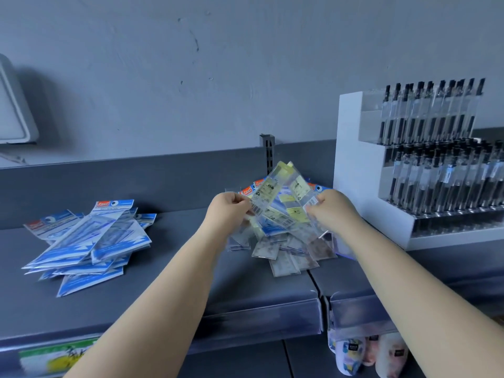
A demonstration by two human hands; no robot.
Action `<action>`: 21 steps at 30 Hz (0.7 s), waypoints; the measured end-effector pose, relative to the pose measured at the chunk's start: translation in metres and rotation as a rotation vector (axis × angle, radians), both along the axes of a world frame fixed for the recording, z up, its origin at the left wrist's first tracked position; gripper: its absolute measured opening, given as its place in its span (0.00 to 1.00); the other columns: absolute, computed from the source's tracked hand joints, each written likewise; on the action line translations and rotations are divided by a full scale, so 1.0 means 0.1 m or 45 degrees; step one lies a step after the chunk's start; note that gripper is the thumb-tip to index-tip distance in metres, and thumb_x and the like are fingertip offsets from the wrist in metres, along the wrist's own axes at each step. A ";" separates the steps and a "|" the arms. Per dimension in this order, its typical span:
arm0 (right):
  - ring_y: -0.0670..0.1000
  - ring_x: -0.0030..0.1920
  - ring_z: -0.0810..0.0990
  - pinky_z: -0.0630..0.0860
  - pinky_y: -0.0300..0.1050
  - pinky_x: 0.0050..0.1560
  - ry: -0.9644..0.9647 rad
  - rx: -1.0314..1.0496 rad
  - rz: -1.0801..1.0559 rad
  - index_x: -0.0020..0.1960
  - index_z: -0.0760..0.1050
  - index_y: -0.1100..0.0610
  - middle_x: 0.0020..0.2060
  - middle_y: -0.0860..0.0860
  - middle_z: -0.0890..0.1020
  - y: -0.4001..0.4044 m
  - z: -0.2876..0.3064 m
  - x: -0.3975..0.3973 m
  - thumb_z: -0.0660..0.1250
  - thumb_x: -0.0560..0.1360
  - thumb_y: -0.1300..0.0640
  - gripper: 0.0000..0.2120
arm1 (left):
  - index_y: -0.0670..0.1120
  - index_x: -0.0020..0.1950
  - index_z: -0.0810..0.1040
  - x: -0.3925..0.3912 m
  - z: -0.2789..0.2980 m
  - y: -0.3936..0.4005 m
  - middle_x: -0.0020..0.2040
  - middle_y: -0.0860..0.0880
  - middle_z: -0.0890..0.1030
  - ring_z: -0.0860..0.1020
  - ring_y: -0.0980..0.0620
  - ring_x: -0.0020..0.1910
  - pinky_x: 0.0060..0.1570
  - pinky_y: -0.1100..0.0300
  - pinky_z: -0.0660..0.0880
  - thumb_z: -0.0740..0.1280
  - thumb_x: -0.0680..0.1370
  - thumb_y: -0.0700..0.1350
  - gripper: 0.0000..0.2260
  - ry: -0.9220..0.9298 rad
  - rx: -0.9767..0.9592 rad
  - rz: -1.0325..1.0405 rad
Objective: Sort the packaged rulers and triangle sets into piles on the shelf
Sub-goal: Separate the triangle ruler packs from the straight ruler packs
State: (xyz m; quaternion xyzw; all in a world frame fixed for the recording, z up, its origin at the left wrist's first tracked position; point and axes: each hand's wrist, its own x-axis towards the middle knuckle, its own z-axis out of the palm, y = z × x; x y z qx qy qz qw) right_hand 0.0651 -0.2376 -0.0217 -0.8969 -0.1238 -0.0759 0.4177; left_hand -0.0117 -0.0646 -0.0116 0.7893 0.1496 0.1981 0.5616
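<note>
Shelf (pixel 191 268), dark grey, runs along the wall, and everything here sits on it or just above it. Toward its left end lies a loose pile of blue-and-white packets (pixel 90 241), fanned out and overlapping, some with a red label at the top. Over the middle of the shelf the left hand (pixel 227 210) pinches a clear packet (pixel 268 195) with a yellow top and a barcode, tilted up toward the wall. Beneath both hands a mixed heap of packets (pixel 286 252) spreads across the shelf, clear ones in front and blue ones behind. The right hand (pixel 331 208) grips a second clear packet (pixel 300 197), leaning against the first so the two cross. At the right end of the shelf stands a white stepped rack (pixel 351 170) full of black pens (pixel 431 115).
</note>
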 end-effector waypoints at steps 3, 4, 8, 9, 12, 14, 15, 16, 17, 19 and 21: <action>0.52 0.32 0.71 0.65 0.43 0.38 0.028 0.425 0.114 0.37 0.73 0.62 0.32 0.57 0.77 0.16 0.07 -0.22 0.62 0.70 0.66 0.04 | 0.45 0.39 0.73 -0.20 0.07 0.13 0.30 0.48 0.77 0.69 0.59 0.16 0.17 0.72 0.60 0.61 0.79 0.37 0.10 -0.157 -0.199 0.000; 0.52 0.32 0.73 0.68 0.44 0.40 0.067 0.563 0.153 0.37 0.75 0.61 0.32 0.54 0.79 0.24 0.09 -0.32 0.61 0.71 0.66 0.06 | 0.45 0.39 0.74 -0.27 0.10 0.20 0.30 0.49 0.77 0.69 0.59 0.16 0.17 0.71 0.60 0.61 0.79 0.37 0.10 -0.205 -0.235 0.015; 0.49 0.31 0.72 0.68 0.44 0.39 0.172 0.816 0.300 0.42 0.75 0.59 0.32 0.50 0.78 0.67 0.12 -0.74 0.57 0.71 0.67 0.09 | 0.47 0.39 0.75 -0.63 0.13 0.62 0.30 0.51 0.76 0.69 0.59 0.20 0.19 0.70 0.63 0.63 0.78 0.38 0.09 -0.356 -0.232 0.161; 0.49 0.31 0.72 0.68 0.44 0.39 0.205 0.864 0.335 0.43 0.75 0.58 0.32 0.50 0.78 0.80 0.11 -0.85 0.57 0.71 0.68 0.10 | 0.47 0.40 0.75 -0.74 0.12 0.73 0.29 0.51 0.75 0.69 0.59 0.21 0.19 0.70 0.64 0.63 0.78 0.37 0.09 -0.385 -0.206 0.202; 0.48 0.32 0.74 0.70 0.43 0.41 0.300 0.952 0.483 0.47 0.75 0.59 0.31 0.48 0.79 1.23 0.08 -1.15 0.57 0.72 0.70 0.12 | 0.46 0.42 0.74 -1.07 0.07 1.09 0.29 0.49 0.75 0.67 0.59 0.19 0.19 0.69 0.63 0.62 0.79 0.37 0.07 -0.428 -0.101 0.285; 0.46 0.31 0.75 0.73 0.39 0.38 0.317 0.963 0.588 0.49 0.75 0.58 0.33 0.48 0.81 1.54 0.09 -1.35 0.58 0.73 0.71 0.13 | 0.46 0.43 0.73 -1.29 0.03 1.33 0.29 0.49 0.75 0.65 0.58 0.18 0.20 0.68 0.62 0.61 0.79 0.38 0.06 -0.430 -0.049 0.342; 0.45 0.31 0.76 0.73 0.37 0.37 0.317 0.949 0.633 0.49 0.75 0.57 0.35 0.48 0.81 1.68 0.10 -1.45 0.59 0.74 0.71 0.12 | 0.46 0.44 0.73 -1.40 0.01 1.45 0.29 0.49 0.75 0.65 0.57 0.19 0.20 0.68 0.62 0.61 0.79 0.39 0.05 -0.433 -0.036 0.371; 0.44 0.32 0.78 0.75 0.37 0.37 0.322 0.934 0.675 0.49 0.75 0.56 0.37 0.48 0.82 1.83 0.10 -1.54 0.60 0.74 0.71 0.12 | 0.45 0.45 0.73 -1.50 0.00 1.57 0.29 0.50 0.75 0.65 0.57 0.19 0.20 0.68 0.62 0.61 0.79 0.39 0.04 -0.437 -0.025 0.397; 0.44 0.34 0.80 0.76 0.39 0.40 0.331 0.919 0.711 0.50 0.75 0.56 0.39 0.48 0.82 1.98 0.10 -1.63 0.62 0.74 0.70 0.11 | 0.45 0.46 0.73 -1.60 -0.01 1.69 0.28 0.50 0.75 0.65 0.56 0.20 0.20 0.68 0.63 0.62 0.79 0.39 0.04 -0.443 -0.015 0.422; 0.46 0.38 0.81 0.78 0.43 0.45 0.345 0.878 0.759 0.52 0.75 0.56 0.43 0.49 0.83 2.27 0.09 -1.80 0.65 0.74 0.68 0.11 | 0.46 0.44 0.73 -1.80 -0.01 1.93 0.28 0.50 0.75 0.66 0.56 0.21 0.20 0.68 0.63 0.62 0.79 0.38 0.05 -0.462 -0.023 0.478; 0.47 0.40 0.81 0.79 0.44 0.45 0.358 0.854 0.796 0.51 0.75 0.55 0.44 0.49 0.83 2.54 0.06 -1.97 0.65 0.74 0.68 0.11 | 0.47 0.42 0.74 -1.99 -0.01 2.17 0.26 0.51 0.75 0.67 0.58 0.20 0.20 0.70 0.63 0.60 0.78 0.36 0.08 -0.492 -0.071 0.531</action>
